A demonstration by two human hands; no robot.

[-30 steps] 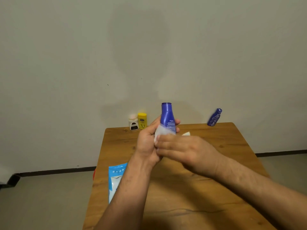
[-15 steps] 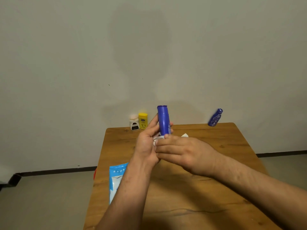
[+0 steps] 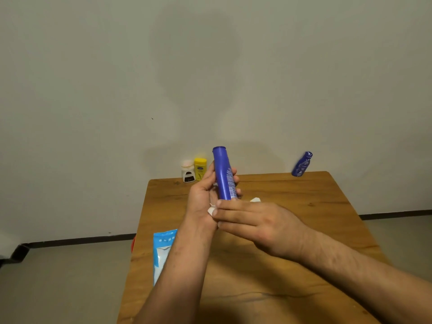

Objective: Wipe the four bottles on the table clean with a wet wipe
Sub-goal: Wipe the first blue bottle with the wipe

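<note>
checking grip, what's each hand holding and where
Left hand grips the tall blue bottle round its middle; right hand holds a white wipe against its bottom end.

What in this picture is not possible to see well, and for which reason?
Head view:
- wet wipe: mostly under the right hand; only white corners show.
- held blue bottle: its lower end is behind the right hand's fingers.
- wipes pack: partly covered by the left forearm.
- white bottle and yellow bottle: labels too small to read.
</note>
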